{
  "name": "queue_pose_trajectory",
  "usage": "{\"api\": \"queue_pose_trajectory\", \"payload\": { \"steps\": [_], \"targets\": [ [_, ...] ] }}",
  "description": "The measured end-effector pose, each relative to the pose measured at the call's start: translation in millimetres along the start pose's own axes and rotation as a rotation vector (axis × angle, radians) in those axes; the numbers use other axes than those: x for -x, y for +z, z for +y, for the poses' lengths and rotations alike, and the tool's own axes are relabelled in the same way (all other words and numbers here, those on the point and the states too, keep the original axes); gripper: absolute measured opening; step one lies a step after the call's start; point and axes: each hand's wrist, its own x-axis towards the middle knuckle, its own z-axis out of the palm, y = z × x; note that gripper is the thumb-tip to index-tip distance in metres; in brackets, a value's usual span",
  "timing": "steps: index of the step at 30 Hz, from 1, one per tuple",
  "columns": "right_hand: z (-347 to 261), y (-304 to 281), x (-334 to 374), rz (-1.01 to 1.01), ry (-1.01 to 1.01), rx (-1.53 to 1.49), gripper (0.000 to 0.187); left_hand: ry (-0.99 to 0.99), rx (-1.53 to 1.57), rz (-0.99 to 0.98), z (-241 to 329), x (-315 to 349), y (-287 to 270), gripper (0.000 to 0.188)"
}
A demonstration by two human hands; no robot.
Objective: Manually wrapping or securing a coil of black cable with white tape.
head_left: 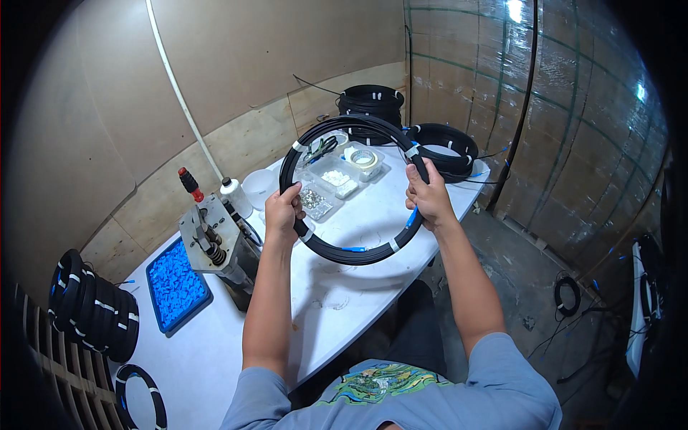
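A coil of black cable (348, 255), bound with several white tape bands, is held up above the white table. My left hand (284, 211) is closed around its left side, and my right hand (431, 195) grips the right side. Blue connectors show on the coil's lower part and beside my right hand. Through the ring, clear plastic trays are visible, one with small metal parts (313, 200), another with white pieces (337, 179). Rolls of tape (363, 158) sit in a tray behind.
A metal hand press (212, 236) with a red-and-black handle stands left, beside a blue tray (170, 330) of small blue parts. A white bottle (233, 192) is behind it. Black cable coils are stacked at the back (371, 104), right (446, 147) and far left (97, 308). Wrapped cartons (494, 86) line the right.
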Motion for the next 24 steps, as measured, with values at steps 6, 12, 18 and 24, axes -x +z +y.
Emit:
{"api": "queue_pose_trajectory", "payload": {
  "steps": [6,12,18,24],
  "targets": [
    [1.7,-10.9,-4.4,-0.046,0.009,-0.01,0.045,0.015,-0.123,-0.09,0.5,2.6,-3.9,0.021],
    [-16.3,-34.3,-25.1,-0.284,0.033,0.114,0.054,0.199,-0.466,-0.351,35.1,10.0,8.7,0.044],
    [-59.8,-14.6,-35.0,-0.515,0.082,0.546,0.055,0.078,-0.668,-0.244,22.6,18.6,30.4,0.029],
    [-72.1,-1.8,-46.4,-0.545,-0.028,0.772,0.051,0.002,-0.34,-0.229,13.6,25.5,21.9,0.013]
  ]
}}
